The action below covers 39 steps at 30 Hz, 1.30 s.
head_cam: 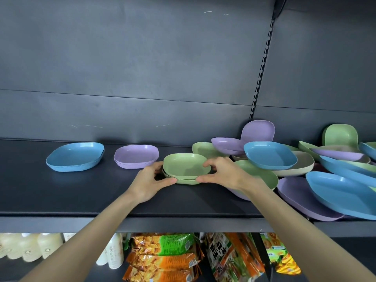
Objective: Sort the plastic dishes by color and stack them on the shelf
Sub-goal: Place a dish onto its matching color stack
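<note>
On the dark shelf (81, 192) a small stack of green dishes (186, 165) sits in the middle. My left hand (150, 182) grips its left rim, thumb in front and fingers behind. From the other side my right hand (223, 171) grips the right rim. Left of it stand a stack of purple dishes (136, 155) and a stack of blue dishes (75, 155). To the right lies a mixed heap of dishes (317, 165) in blue, purple, green and beige.
The shelf's back panel (142, 68) rises behind the dishes, with a slotted upright (261, 74) at the right. Some heap dishes (335, 202) overhang the shelf's front edge at the right. Below the shelf hang snack bags (168, 255) and pale bottles (30, 247).
</note>
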{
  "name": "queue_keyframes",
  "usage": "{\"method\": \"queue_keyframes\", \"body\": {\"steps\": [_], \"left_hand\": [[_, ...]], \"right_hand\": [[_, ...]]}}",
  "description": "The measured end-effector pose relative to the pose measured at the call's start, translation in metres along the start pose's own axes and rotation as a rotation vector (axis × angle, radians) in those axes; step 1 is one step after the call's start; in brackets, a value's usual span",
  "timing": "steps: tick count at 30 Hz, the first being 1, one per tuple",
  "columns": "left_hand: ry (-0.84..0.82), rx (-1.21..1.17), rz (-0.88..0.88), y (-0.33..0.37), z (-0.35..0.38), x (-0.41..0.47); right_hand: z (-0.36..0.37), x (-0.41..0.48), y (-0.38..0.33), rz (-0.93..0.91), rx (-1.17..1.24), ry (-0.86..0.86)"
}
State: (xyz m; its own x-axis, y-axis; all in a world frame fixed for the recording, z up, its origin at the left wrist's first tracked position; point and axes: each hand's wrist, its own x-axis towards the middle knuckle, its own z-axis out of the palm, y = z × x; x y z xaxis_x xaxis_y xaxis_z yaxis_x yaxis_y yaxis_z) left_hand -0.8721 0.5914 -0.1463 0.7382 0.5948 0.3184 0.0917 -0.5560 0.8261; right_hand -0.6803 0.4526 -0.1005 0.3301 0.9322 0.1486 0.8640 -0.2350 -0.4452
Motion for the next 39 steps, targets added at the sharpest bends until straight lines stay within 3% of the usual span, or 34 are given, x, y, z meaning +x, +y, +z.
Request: {"method": "queue_keyframes", "body": {"steps": [9,22,27,39], "left_hand": [[0.0,0.091,0.023,-0.001,0.0,-0.002],[-0.097,0.372,0.003,0.002,-0.012,0.001],[-0.071,0.669,0.035,0.023,-0.027,0.007],[-0.17,0.79,0.25,0.121,0.009,0.112]], "right_hand": [[-0.001,-0.004,-0.004,0.018,0.015,-0.017],[-0.008,-0.007,-0.014,0.045,-0.159,-0.043],[-0.029,-0.005,-0.014,0.07,-0.21,-0.088],[-0.145,0.009,0.034,0.196,-0.391,0.18]]}}
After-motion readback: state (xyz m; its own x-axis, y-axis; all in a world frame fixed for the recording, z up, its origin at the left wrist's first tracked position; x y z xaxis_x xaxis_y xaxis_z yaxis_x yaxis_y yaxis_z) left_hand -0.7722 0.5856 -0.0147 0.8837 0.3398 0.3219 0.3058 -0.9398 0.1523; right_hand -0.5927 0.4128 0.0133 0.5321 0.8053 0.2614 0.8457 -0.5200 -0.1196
